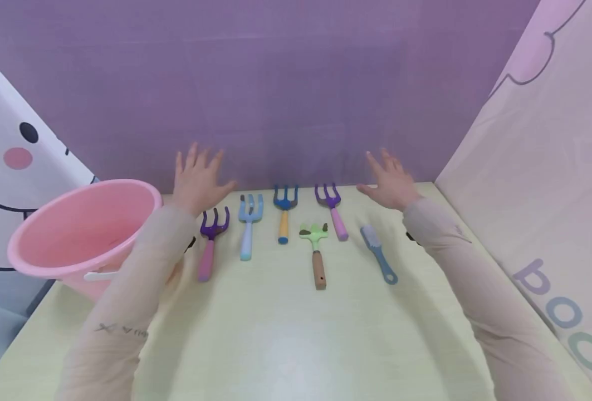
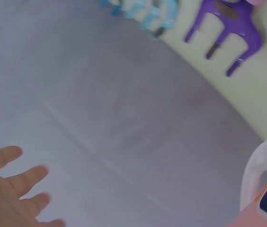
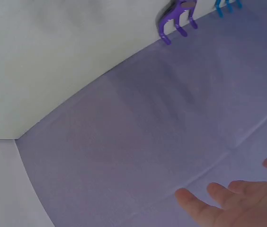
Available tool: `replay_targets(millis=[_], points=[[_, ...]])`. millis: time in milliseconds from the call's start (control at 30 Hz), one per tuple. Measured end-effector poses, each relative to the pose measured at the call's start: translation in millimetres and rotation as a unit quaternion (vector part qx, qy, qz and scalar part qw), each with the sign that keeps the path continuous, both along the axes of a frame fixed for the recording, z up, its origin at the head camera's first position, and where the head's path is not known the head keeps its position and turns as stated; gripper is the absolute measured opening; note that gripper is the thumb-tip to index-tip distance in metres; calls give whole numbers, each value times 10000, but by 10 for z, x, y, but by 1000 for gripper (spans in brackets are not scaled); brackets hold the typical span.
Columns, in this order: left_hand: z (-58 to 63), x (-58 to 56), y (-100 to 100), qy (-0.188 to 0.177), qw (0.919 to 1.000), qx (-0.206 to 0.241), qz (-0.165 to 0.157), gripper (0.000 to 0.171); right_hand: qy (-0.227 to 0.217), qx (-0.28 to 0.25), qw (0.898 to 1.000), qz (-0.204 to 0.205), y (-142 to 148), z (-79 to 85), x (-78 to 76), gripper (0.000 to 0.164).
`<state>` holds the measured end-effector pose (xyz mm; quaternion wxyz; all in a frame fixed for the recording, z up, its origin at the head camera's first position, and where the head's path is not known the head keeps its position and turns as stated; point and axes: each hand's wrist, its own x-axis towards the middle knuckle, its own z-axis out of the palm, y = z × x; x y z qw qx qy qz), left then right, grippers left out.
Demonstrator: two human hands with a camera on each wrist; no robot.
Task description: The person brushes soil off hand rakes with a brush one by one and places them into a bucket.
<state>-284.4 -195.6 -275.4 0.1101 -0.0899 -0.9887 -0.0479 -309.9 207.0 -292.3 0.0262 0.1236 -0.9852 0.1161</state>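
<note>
My left hand (image 1: pixel 197 186) is spread flat in the air with nothing in it, near a purple hand fork with a pink handle (image 1: pixel 206 260) and a light blue hand fork (image 1: pixel 246 239). On the other side, my right hand (image 1: pixel 390 186) also has its fingers extended and holds nothing. Nearest to it are another purple fork with a pink handle (image 1: pixel 339 223) and a grey-blue brush (image 1: pixel 380 256). Between the hands lie a blue fork with a yellow handle (image 1: pixel 284 223) and a light green fork with a brown handle (image 1: pixel 318 267). Dark patches mark several tines.
A pink bucket (image 1: pixel 85 189) with a white handle stands at the left, partly behind my left forearm. The pale table (image 1: pixel 255 328) ends at a purple cloth backdrop (image 1: pixel 296 100). Printed cloth (image 1: pixel 566 211) hangs along the right side.
</note>
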Motion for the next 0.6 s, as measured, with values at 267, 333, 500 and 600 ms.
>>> replay_targets(millis=[267, 333, 500, 600], points=[[-53, 538, 65, -513, 9732, 2198, -439, 60, 314, -690, 9967, 300, 230, -116, 467, 70], [-146, 665, 89, -555, 9626, 2581, -603, 54, 185, -802, 9962, 268, 268, -205, 575, 66], [-373, 882, 164, -574, 9493, 2950, -926, 43, -209, -1088, 9937, 193, 344, -440, 773, 61], [-493, 974, 195, -724, 9476, 2992, -854, 42, -289, -1102, 9932, 220, 376, -563, 816, 58]])
